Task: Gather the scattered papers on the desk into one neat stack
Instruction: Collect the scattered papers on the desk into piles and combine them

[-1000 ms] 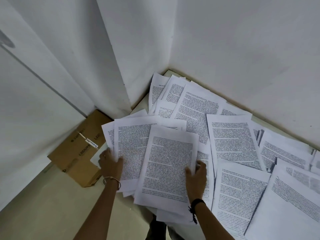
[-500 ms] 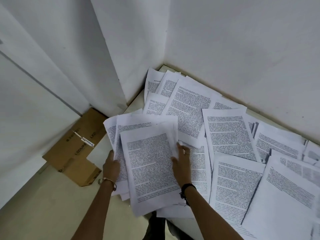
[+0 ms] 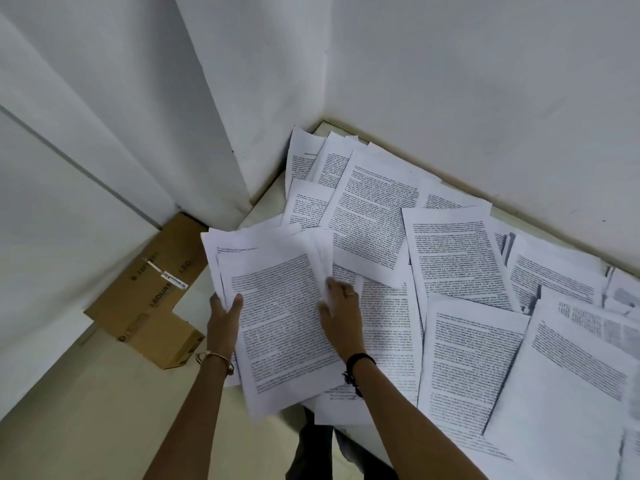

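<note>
Several printed white sheets [image 3: 453,251] lie scattered and overlapping across the desk [image 3: 258,213], which fills the corner of two white walls. At the desk's left end, a small bundle of sheets [image 3: 277,306] is tilted and juts over the near edge. My left hand [image 3: 225,317] grips the bundle's left edge, thumb on top and fingers underneath. My right hand [image 3: 341,311] holds its right edge, fingers against the paper and thumb on the top sheet. More sheets [image 3: 391,327] lie under and right of my right hand.
A brown cardboard box [image 3: 149,296] sits on the floor left of the desk, against the wall. White walls close the desk's far and left sides. Dark clothing [image 3: 315,441] shows below the desk's near edge.
The top sheets have been drawn left and together into one bundle. My right hand moved left with them, and my left hand now grips the bundle's left edge.
</note>
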### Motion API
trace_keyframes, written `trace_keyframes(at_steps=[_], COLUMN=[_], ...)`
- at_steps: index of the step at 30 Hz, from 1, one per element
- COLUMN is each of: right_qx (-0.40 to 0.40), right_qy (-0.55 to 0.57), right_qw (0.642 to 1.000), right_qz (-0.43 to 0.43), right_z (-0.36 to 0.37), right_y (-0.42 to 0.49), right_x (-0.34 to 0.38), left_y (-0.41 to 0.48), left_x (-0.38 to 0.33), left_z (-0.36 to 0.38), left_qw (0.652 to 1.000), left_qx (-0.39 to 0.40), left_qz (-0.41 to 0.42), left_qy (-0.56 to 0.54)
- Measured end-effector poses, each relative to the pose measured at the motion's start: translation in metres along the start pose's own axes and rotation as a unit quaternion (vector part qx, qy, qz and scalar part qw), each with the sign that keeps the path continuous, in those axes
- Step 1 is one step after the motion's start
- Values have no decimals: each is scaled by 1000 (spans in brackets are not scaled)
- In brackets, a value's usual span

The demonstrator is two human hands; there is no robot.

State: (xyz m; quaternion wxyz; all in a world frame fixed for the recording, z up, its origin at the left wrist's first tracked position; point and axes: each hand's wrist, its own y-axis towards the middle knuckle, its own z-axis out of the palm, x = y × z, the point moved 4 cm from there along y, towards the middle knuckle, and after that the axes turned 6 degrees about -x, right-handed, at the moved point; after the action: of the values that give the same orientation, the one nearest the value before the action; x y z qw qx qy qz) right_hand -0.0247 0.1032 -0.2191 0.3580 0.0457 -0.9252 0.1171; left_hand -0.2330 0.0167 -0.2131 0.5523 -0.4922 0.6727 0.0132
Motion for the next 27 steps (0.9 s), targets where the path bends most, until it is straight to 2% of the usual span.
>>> trace_keyframes(at_steps=[2, 3, 5, 6, 7, 9, 10, 13, 15, 17, 18, 22, 27], right_qx=[-33, -11, 80, 99, 80, -12, -17, 93, 70, 5, -2, 49, 93], right_qy=[16, 34, 60, 62, 61, 30, 17, 50, 81, 59, 34, -6, 9], right_qw=[997, 998, 995, 992, 994, 999, 999, 993, 994, 998, 999, 999, 995], right_qz=[69, 60, -15, -39, -32, 31, 39, -44, -17, 31, 29, -22, -18], right_z=[-3, -1, 7, 9, 9, 4, 3, 12, 5, -6, -10, -15, -17], right_y=[0, -1, -3, -4, -2, 2, 1, -6, -6, -6, -7, -8, -1], right_x=[-6, -4, 8, 11, 10, 1, 1, 11, 6, -8, -12, -25, -30], left_y=[2, 4, 8, 11, 12, 13, 11, 6, 2, -4, -7, -10, -16], left_x=[2, 3, 9, 13, 15, 21, 23, 28, 30, 31, 31, 33, 27], left_z=[-2, -3, -6, -7, -8, -7, -5, -1, 1, 1, -4, -37, -73], left_qw=[1000, 1000, 999, 999, 999, 997, 996, 993, 991, 990, 991, 994, 984], left_qx=[3, 9, 20, 22, 28, 52, 66, 77, 77, 78, 68, 27, 9], left_qz=[-7, -13, -31, -40, -42, -47, -49, -55, -67, -70, -69, -43, -36], left_qy=[5, 4, 0, -5, -13, -27, -35, -69, -90, -95, -95, -101, -172])
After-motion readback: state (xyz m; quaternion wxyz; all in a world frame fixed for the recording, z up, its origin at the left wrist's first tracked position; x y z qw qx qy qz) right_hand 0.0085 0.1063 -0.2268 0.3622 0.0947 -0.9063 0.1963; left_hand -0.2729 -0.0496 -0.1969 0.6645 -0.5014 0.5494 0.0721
